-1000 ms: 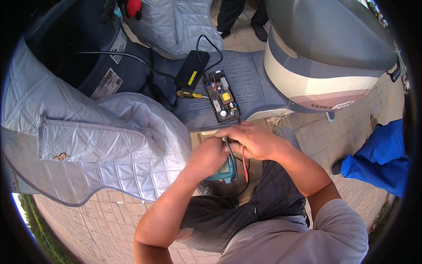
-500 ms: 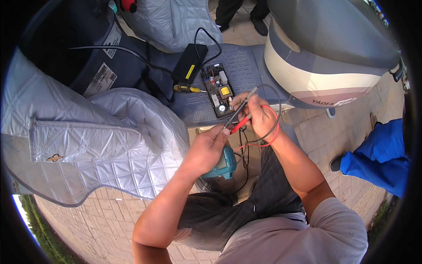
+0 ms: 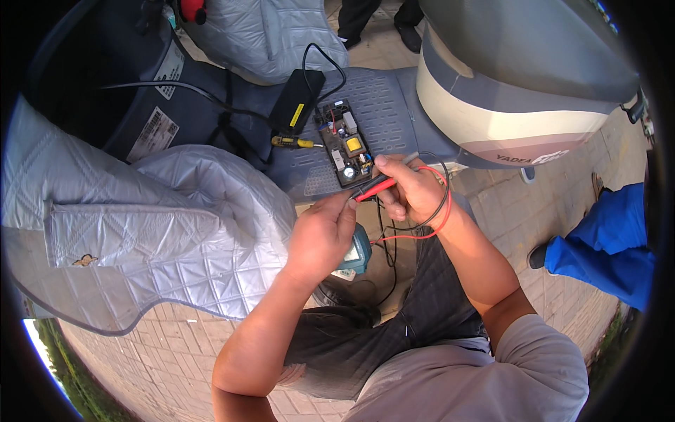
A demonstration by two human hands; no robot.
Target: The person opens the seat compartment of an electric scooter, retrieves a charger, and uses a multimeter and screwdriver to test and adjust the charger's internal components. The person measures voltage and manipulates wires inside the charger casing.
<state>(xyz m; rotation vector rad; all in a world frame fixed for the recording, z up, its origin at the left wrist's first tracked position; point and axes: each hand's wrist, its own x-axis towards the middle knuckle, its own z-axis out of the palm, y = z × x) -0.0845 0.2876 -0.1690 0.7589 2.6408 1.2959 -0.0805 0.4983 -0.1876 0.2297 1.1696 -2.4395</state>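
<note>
Red and black test probes [image 3: 373, 186] are bundled between my two hands. My left hand [image 3: 323, 235] grips their front ends, and my right hand [image 3: 415, 190] holds their handle ends, with red and black leads looping past it. A teal meter [image 3: 355, 253] sits partly hidden behind my left hand, above my lap. Just beyond my fingers an open circuit board [image 3: 344, 144] lies in a black case on the scooter's footboard [image 3: 387, 105], beside a black adapter [image 3: 295, 102] with a cable and a yellow screwdriver [image 3: 295, 141].
Silver quilted covers [image 3: 140, 239] drape at the left and top. The scooter's seat housing [image 3: 513, 91] fills the upper right, its front panel [image 3: 98, 63] the upper left. Another person's legs [image 3: 351, 17] are at the top; blue-trousered legs [image 3: 598, 253] are at the right, on the paving [image 3: 162, 352].
Both hands rose from near the meter toward the board, bringing the red and black probes up into view; over the last half second my right hand dipped slightly and my left rose slightly.
</note>
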